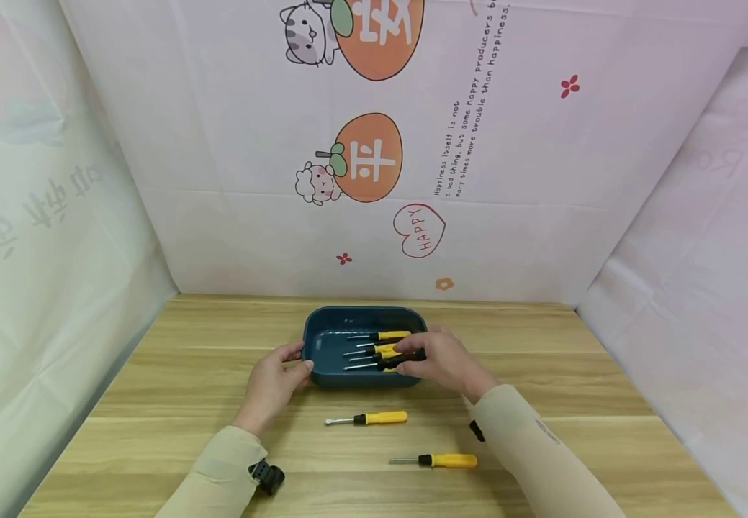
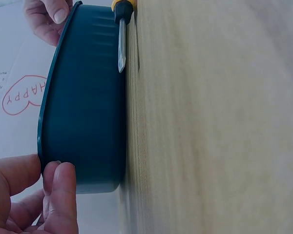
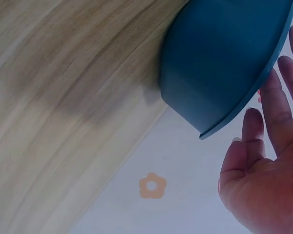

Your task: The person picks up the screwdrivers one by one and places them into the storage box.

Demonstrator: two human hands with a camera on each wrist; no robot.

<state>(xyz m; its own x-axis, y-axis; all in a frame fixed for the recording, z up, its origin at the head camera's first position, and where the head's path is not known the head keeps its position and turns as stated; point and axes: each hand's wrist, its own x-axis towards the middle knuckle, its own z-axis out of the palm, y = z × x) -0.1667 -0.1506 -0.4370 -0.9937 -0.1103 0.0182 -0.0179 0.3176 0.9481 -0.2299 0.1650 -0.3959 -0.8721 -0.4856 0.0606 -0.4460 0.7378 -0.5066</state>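
A dark blue rectangular bin [image 1: 341, 381] stands on the table with several screwdrivers lying inside, their handles yellow or black. My left hand [image 1: 273, 385] grips its left end; in the left wrist view the left thumb and fingers pinch the bin's rim [image 2: 42, 131]. Over the right end reaches my right hand [image 1: 441, 360], thumb and index finger spread apart above the screwdriver handles [image 1: 386, 351]. From the right wrist view, loosely extended fingers of the right hand [image 3: 278, 161] pass beside the rim. Their tips are partly hidden behind the bin.
On the wooden table [image 1: 205, 388] in front of the bin lies a yellow-handled screwdriver [image 1: 383, 417]. Nearer to me and further right is another yellow-handled screwdriver [image 1: 453, 460]. A printed white cloth wall [image 1: 250, 237] rises behind the table, with white cloth at both sides.
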